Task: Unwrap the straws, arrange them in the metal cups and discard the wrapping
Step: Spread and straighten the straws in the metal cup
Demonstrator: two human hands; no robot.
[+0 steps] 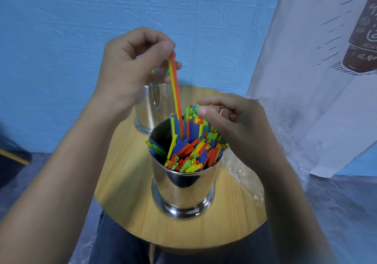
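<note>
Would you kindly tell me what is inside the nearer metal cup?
Many coloured straws, leaning rightward; the left hand pinches two upright straws. The floor of the cup is hidden.

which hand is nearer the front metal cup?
Right. The right hand hovers at the straw tops in the front metal cup; the left hand is raised above it, pinching two straws by their upper ends.
</note>
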